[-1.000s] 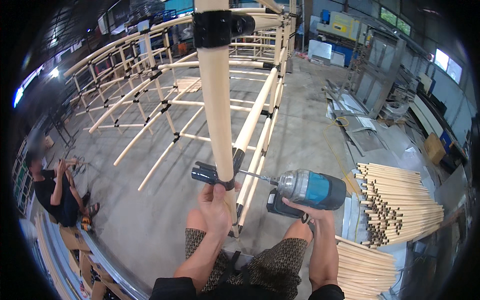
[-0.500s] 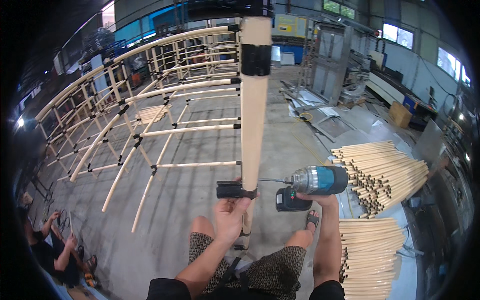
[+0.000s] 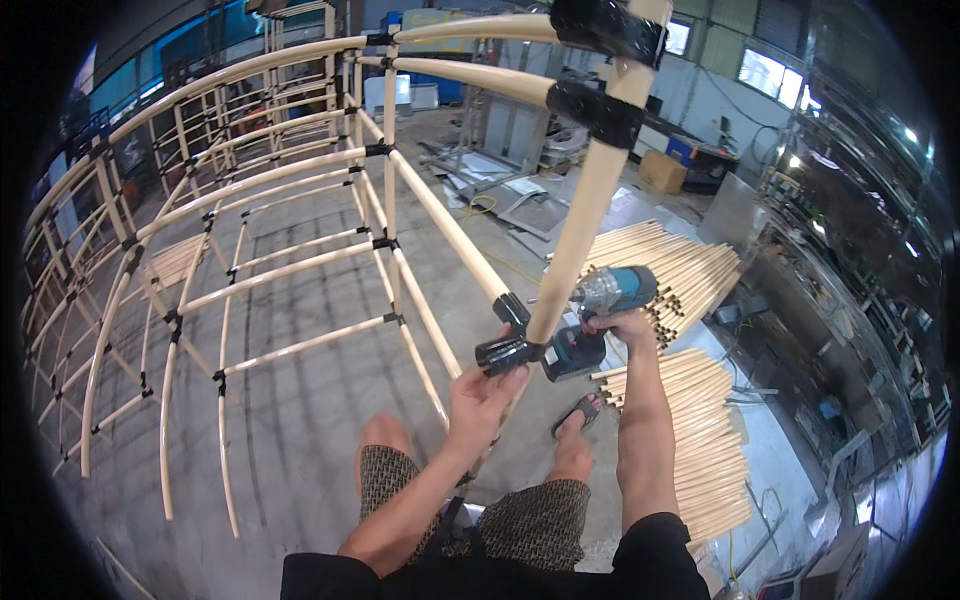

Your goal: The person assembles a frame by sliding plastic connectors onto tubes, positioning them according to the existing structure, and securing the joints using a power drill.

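In front of me an upright cream pipe (image 3: 588,205) leans a little to the right in the view. Low on it sits a black pipe joint (image 3: 503,354), its short sleeve sticking out to the left. Fingers and thumb of my left hand (image 3: 484,405) grip this joint from below. My right hand (image 3: 618,326) is wrapped round the handle of a teal and black cordless impact driver (image 3: 628,287), just right of the pipe. The driver's nose points left toward the pipe, which partly covers it; I cannot tell whether the bit touches anything.
A large frame of cream pipes (image 3: 300,258) and black joints spreads across the left and joins my upright pipe. Piles of cream pipes (image 3: 695,440) lie on the floor at right. Beyond them stand metal racks (image 3: 800,310). A cardboard box (image 3: 662,172) sits farther back.
My view has swung round, so the frame's side rails now show beside the upright pipe. The driver's long bit, visible before, is now mostly hidden. Both hands keep their holds.
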The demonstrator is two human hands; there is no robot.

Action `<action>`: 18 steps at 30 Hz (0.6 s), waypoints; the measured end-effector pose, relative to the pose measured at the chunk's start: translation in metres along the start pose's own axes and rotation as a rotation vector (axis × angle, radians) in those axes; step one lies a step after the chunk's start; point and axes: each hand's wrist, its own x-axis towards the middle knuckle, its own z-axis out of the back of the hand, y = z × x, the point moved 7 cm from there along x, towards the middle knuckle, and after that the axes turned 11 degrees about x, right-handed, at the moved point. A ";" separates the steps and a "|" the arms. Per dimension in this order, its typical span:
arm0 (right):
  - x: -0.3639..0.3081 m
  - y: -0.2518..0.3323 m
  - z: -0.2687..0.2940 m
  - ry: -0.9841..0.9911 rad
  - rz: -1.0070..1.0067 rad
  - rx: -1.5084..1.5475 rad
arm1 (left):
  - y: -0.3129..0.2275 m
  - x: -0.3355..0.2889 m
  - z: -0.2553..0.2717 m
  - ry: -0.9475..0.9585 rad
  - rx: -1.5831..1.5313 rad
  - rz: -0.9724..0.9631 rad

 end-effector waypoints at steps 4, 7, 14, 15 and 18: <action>-0.042 -0.038 0.012 -0.484 -0.015 -0.042 | -0.009 0.006 0.007 0.138 0.139 -0.032; -0.104 -0.071 0.040 -0.815 -0.063 -0.086 | -0.005 0.022 0.044 0.372 0.389 -0.003; -0.221 0.026 -0.023 -1.209 0.082 -0.265 | -0.142 0.144 0.061 0.283 0.716 -0.553; -0.229 0.055 -0.045 -1.271 0.134 -0.341 | -0.164 0.157 0.045 0.306 0.712 -0.697; -0.249 0.130 -0.119 -1.363 0.350 -0.539 | -0.222 0.177 -0.015 0.275 0.728 -1.144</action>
